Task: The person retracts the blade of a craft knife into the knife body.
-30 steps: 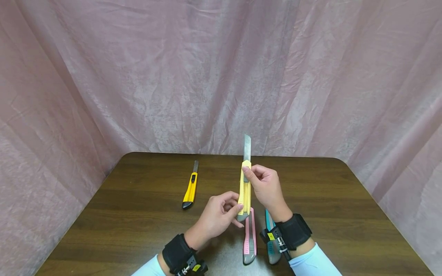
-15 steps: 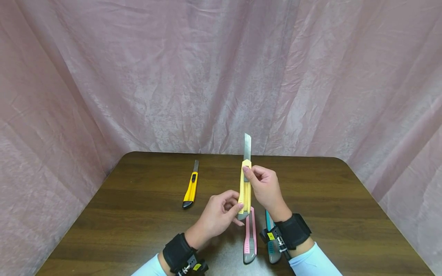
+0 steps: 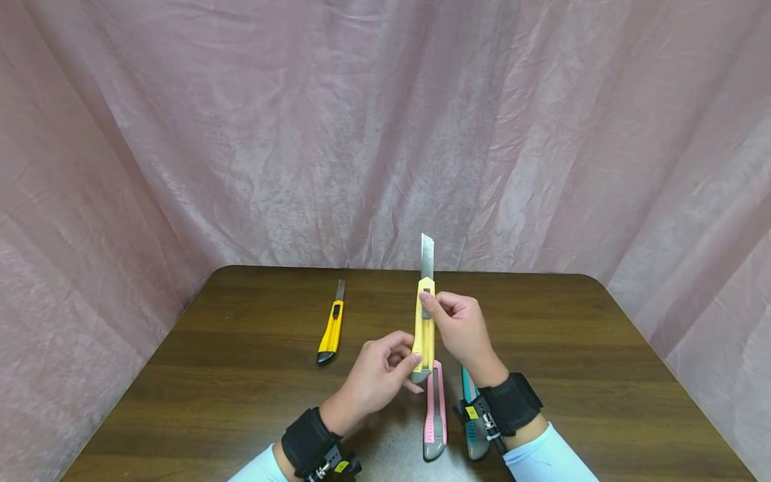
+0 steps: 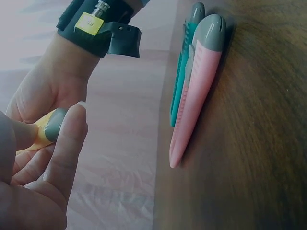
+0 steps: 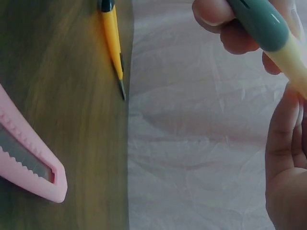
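A pale yellow utility knife (image 3: 424, 338) is held up over the table, its long blade (image 3: 427, 258) extended and pointing upward. My left hand (image 3: 372, 380) pinches its lower end near the grey cap (image 4: 56, 124). Higher up, my right hand (image 3: 466, 331) pinches the body, thumb lying on the front by the slider, which is partly covered. Below the hands lies a pink utility knife (image 3: 430, 428) with a grey end. Beside it, partly behind the right wrist, is a teal utility knife (image 3: 474, 438).
To the left on the brown wooden table (image 3: 241, 375) lies a darker yellow utility knife (image 3: 332, 330), black-ended, with its blade (image 3: 340, 290) out and pointing away. A pink curtain (image 3: 385, 134) hangs behind the table. Each wrist wears a black strap with a camera.
The pale yellow knife and both hands have shifted slightly left in the head view. Its blade stays extended and both grips look the same.
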{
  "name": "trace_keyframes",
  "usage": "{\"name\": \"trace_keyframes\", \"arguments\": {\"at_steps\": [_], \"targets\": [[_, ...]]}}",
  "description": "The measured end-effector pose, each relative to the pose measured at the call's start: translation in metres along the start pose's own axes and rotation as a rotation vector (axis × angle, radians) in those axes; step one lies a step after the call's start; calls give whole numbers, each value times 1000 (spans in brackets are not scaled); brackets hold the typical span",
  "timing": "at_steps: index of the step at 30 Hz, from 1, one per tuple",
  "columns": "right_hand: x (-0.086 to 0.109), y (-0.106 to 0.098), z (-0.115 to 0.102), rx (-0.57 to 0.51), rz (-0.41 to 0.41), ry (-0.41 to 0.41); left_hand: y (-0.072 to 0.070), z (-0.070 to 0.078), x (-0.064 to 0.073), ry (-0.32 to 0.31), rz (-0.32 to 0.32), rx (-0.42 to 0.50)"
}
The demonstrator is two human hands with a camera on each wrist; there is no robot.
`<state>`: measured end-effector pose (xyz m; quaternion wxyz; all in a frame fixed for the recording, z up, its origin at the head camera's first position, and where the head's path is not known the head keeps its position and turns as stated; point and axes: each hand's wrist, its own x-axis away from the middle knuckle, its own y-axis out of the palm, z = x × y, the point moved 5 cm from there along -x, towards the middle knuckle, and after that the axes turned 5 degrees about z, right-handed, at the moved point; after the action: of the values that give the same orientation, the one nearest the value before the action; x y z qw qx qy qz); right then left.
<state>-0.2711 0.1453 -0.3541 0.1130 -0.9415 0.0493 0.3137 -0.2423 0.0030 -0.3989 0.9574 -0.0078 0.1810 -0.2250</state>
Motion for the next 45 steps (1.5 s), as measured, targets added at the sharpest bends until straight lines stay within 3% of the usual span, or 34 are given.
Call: {"name": "trace_keyframes", "arguments": {"at_steps": [8, 19, 35, 42, 45], "targets": [[1, 2, -5, -19, 8, -45, -1, 2, 0, 18, 0, -6], [3, 1, -2, -13, 17, 1, -1, 2, 1, 32, 0, -9], [0, 3, -3, -25, -43, -30, -3, 1, -1, -10, 4, -5], [0, 3, 35, -29, -22, -4, -3, 2, 0, 15, 8, -4], [1, 3, 32, -23, -26, 7, -3, 3, 0, 23, 7, -2]]}}
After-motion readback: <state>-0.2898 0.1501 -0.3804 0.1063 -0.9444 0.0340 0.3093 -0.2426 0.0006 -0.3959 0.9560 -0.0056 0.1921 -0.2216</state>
